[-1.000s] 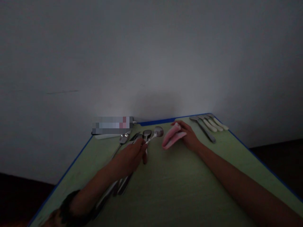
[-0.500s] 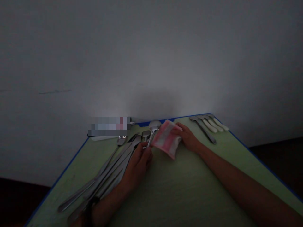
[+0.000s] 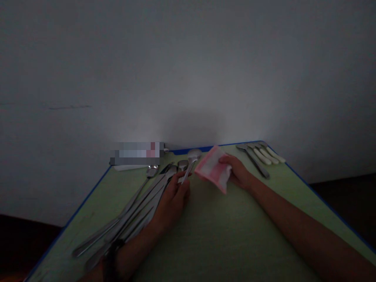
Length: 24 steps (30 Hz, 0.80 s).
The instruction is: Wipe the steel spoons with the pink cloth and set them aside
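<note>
My left hand (image 3: 173, 197) is closed on the handle of a metal spoon (image 3: 194, 155), whose bowl points up and away towards the wall. To its right, my right hand (image 3: 237, 169) pinches a folded pink-and-white cloth (image 3: 212, 167), held a little apart from the spoon. Left of and partly behind my left hand lie several long metal utensils (image 3: 138, 205), roughly side by side. One with a small shiny bowl (image 3: 152, 170) rests furthest left. Another spoon head (image 3: 182, 164) shows just beyond my left fingers.
At the table's far right corner lie several white-handled utensils (image 3: 266, 156) and a dark-handled metal one (image 3: 256, 164). A blurred-out box-like object (image 3: 136, 153) sits at the far left edge. The green table (image 3: 223, 235) has a blue rim and meets a grey wall (image 3: 188, 70).
My right hand has drawn the cloth away to the right, off the spoon, so that more of the spoon shows. My left hand keeps its hold with little movement.
</note>
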Tool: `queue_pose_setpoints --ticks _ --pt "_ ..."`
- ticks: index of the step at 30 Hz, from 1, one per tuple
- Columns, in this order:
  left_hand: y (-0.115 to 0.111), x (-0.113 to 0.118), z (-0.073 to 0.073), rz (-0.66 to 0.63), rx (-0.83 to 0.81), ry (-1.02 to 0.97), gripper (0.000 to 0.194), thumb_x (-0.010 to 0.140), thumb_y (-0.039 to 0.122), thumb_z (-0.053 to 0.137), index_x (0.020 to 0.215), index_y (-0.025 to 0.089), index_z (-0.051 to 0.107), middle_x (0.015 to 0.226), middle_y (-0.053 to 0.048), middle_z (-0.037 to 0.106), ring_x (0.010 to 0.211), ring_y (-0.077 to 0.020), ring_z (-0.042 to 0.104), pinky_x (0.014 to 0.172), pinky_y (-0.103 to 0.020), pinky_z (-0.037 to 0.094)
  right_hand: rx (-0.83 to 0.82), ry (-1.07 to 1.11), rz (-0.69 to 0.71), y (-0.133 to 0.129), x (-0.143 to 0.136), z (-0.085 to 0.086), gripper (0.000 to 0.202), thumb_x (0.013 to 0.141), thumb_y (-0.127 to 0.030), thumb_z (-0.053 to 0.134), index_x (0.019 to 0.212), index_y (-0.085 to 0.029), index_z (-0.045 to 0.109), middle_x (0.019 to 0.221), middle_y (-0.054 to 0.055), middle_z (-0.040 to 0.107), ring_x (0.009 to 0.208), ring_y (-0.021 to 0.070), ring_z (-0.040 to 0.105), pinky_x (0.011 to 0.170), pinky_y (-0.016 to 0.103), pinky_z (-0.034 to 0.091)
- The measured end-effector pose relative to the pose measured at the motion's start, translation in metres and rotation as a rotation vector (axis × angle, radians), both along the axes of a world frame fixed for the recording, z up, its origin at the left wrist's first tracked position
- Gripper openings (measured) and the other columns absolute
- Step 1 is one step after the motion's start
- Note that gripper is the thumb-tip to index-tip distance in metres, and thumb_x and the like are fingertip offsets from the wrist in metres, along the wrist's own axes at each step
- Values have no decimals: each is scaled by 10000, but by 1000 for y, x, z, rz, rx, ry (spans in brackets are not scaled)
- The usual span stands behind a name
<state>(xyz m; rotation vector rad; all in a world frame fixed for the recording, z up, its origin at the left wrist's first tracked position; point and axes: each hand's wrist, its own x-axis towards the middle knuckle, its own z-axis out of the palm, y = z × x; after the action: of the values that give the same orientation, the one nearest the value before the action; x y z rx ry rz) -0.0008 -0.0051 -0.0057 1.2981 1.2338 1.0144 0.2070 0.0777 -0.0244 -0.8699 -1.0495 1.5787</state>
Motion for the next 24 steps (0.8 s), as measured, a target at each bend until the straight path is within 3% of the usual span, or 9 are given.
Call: queue_pose_setpoints --ticks 3,5,9,16,24 --pt "-1 0 -3 -31 -47 -127 232 855 366 430 1040 228 454 512 116 297 382 -73 272 380 -160 221 -18 166 -243 8 -5 -4 155 707 -280 587 829 -196 542 798 24 621 681 160 575 634 286 478" --pt "-3 0 -3 -59 -18 -72 233 870 361 426 1062 231 455 517 108 341 396 -77 296 384 -161 241 6 193 -290 10 -6 -5 195 722 -289 597 893 -218 536 884 28 638 746 177 599 667 302 492" --pt "-5 -1 -4 -143 48 59 284 885 378 465 1119 217 476 559 87 396 447 -82 352 409 -173 270 45 88 -167 6 -5 -1 253 732 -343 614 930 -210 529 895 46 651 761 181 604 667 295 492" --pt "-1 -4 -4 -181 -10 -5 326 894 396 436 1114 188 556 605 62 403 474 -83 353 421 -195 247 -53 194 -86 5 -4 1 252 804 -419 541 920 -195 548 835 38 664 740 178 620 658 305 499" --pt "-2 0 -3 -60 57 8 205 859 390 506 976 230 458 643 79 412 473 -70 381 431 -170 307 -84 203 -94 8 -4 -3 239 805 -401 553 906 -184 560 834 34 664 697 164 609 655 316 510"
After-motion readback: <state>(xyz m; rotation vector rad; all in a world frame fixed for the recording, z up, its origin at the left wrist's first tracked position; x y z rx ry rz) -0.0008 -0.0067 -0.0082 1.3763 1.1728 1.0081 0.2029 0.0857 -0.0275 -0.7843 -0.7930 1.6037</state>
